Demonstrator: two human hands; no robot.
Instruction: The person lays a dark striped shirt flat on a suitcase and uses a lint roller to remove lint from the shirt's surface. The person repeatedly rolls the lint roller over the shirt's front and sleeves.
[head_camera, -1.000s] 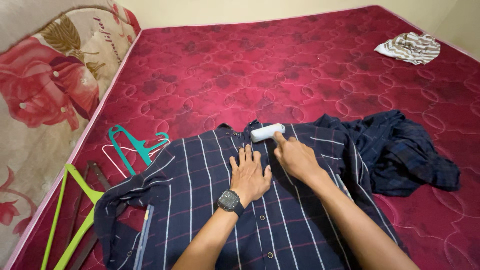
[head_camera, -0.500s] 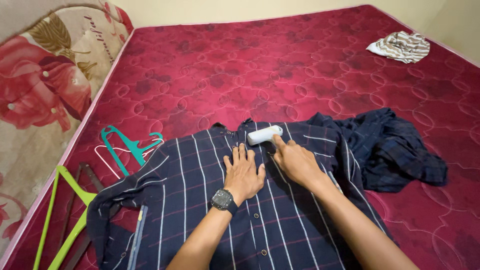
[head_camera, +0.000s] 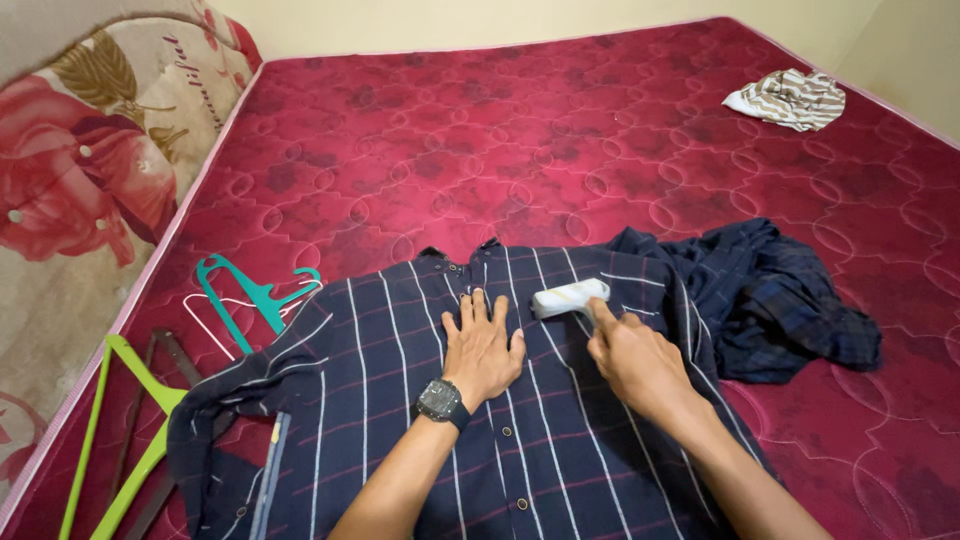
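Note:
A dark navy shirt (head_camera: 380, 400) with white and red stripes lies spread on a crimson mattress (head_camera: 520, 140). My left hand (head_camera: 482, 345), with a black watch on the wrist, presses flat on the shirt's chest near the button line. My right hand (head_camera: 635, 355) grips the handle of a white lint roller (head_camera: 568, 297), whose roll rests on the shirt's upper right part near the shoulder. The shirt's collar points away from me.
A second dark checked garment (head_camera: 780, 300) lies crumpled at the right of the shirt. A striped cloth (head_camera: 790, 97) sits at the far right. Teal (head_camera: 250, 290), white and lime green (head_camera: 130, 440) hangers lie at the left. A floral cushion (head_camera: 80, 170) borders the left edge.
The lint roller has travelled to the right and a little nearer over the shirt with my right hand. My left hand stays flat on the shirt's chest. The view has shifted slightly.

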